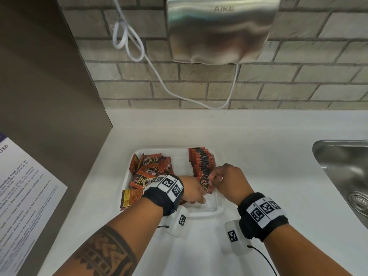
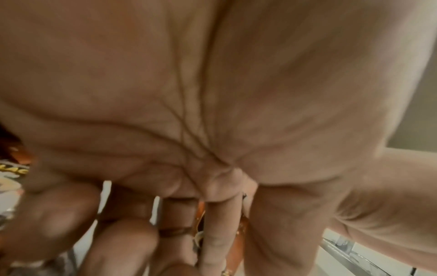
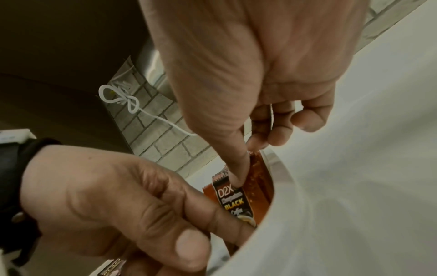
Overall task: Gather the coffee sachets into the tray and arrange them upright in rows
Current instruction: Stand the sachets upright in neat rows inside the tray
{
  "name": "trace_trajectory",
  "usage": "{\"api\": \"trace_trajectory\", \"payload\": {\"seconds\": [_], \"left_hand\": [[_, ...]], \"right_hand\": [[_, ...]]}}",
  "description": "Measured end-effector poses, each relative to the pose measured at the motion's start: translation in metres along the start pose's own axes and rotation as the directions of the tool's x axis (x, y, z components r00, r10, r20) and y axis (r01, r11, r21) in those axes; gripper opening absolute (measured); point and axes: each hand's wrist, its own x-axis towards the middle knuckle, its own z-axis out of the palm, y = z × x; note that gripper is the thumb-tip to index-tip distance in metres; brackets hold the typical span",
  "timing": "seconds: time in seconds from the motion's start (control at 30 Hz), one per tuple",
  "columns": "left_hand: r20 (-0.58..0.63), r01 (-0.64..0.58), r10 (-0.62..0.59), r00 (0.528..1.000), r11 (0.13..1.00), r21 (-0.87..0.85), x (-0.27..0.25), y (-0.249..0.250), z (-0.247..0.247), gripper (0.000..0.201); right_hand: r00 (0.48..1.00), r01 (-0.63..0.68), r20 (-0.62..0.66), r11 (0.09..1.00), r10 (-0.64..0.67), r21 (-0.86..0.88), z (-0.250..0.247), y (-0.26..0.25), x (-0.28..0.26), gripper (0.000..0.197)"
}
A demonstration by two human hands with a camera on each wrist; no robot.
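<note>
A white tray point(image 1: 201, 214) sits on the white counter. Along its right side stands a row of upright red-brown coffee sachets point(image 1: 202, 160). Loose sachets point(image 1: 151, 172) lie piled in its left part, and one more sachet point(image 1: 130, 198) lies across the tray's left front edge. My right hand point(image 1: 214, 178) pinches the top of the front sachet point(image 3: 234, 203) of the row, thumb on its printed face. My left hand point(image 1: 199, 196) grips the same sachet lower down, fingers curled. An orange sachet point(image 2: 242, 226) shows between the left fingers in the left wrist view.
A steel sink point(image 1: 342, 172) is set in the counter at the right. On the brick wall behind hangs a metal hand dryer point(image 1: 219, 28) with a white cable point(image 1: 159, 76). A dark panel and a printed notice point(image 1: 23, 192) close off the left.
</note>
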Motion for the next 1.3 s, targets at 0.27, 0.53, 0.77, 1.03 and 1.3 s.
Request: {"api": "trace_trajectory", "payload": {"seconds": [0.27, 0.53, 0.77, 1.03, 1.3], "left_hand": [[0.024, 0.013, -0.013, 1.0, 1.0, -0.001, 0.012, 0.0, -0.002, 0.049], [0.048, 0.009, -0.007, 0.999, 0.999, -0.032, 0.018, -0.004, 0.002, 0.057], [0.062, -0.007, 0.009, 0.998, 1.0, -0.022, 0.013, -0.001, 0.0, 0.056], [0.039, -0.01, 0.013, 0.999, 0.998, -0.068, 0.004, -0.002, 0.001, 0.051], [-0.056, 0.004, -0.015, 0.998, 0.982, -0.187, -0.013, -0.023, -0.009, 0.022]], "right_hand": [[1.0, -0.012, 0.012, 0.999, 0.011, 0.044, -0.003, 0.006, 0.006, 0.018], [1.0, -0.002, 0.013, 0.999, 0.002, 0.038, -0.002, 0.009, 0.007, 0.026], [1.0, 0.012, 0.022, 1.0, -0.012, 0.025, -0.004, 0.01, 0.006, 0.026], [1.0, 0.013, 0.022, 0.999, -0.014, 0.029, -0.004, 0.009, 0.003, 0.026], [1.0, 0.011, 0.008, 1.0, -0.011, 0.007, -0.016, 0.003, -0.005, 0.025]]}}
